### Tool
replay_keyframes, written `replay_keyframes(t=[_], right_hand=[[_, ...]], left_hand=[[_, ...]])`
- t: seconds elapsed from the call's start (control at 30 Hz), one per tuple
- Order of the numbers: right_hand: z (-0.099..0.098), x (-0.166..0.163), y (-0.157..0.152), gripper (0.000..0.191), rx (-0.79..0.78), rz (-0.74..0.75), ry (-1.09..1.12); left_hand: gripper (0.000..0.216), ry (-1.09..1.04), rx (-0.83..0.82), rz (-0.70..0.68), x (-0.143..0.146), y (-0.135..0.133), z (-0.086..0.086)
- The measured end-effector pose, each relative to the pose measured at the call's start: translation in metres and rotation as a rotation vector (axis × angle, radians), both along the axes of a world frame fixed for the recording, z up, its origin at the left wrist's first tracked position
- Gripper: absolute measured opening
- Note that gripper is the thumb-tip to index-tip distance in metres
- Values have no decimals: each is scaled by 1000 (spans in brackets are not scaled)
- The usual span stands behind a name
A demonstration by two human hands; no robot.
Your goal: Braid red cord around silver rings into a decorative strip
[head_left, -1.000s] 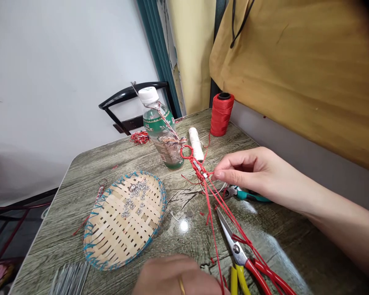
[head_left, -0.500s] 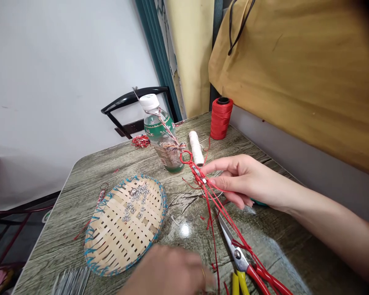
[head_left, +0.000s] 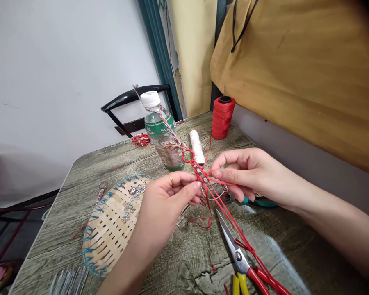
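Note:
A knotted red cord braid [head_left: 199,170] runs from a loop tied at a plastic water bottle [head_left: 162,133] down toward me, its loose strands [head_left: 233,229] trailing over the table. My left hand [head_left: 169,200], with a gold ring, pinches the braid from the left. From the right, my right hand [head_left: 249,172] pinches the red strands just beside the knots. Both hands meet at the braid, fingers closed on cord.
A woven basket tray [head_left: 110,233] with several small metal nuts lies at the left. Red-handled scissors [head_left: 242,262] and yellow-handled pliers [head_left: 238,282] lie near the front. A red thread spool [head_left: 222,117], a white spool [head_left: 197,146] and teal-handled pliers [head_left: 258,201] stand farther back.
My left hand has come up from the table's front edge to the braid and closed on it. The right hand stayed at the knots, shifting its pinch slightly.

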State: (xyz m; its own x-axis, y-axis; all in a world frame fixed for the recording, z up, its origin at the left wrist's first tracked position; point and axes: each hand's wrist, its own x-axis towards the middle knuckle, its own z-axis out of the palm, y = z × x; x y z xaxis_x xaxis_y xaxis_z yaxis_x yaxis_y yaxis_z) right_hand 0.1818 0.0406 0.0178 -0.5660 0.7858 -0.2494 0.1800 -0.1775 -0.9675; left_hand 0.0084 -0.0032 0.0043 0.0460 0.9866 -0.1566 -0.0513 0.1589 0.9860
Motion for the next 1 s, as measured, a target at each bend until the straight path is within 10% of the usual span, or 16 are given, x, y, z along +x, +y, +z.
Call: replay_keyframes(t=[1.0], right_hand=[[7,16,7,9,72,129,-181]], left_hand=[[6,173,-13,-28,-8,-6,-7]])
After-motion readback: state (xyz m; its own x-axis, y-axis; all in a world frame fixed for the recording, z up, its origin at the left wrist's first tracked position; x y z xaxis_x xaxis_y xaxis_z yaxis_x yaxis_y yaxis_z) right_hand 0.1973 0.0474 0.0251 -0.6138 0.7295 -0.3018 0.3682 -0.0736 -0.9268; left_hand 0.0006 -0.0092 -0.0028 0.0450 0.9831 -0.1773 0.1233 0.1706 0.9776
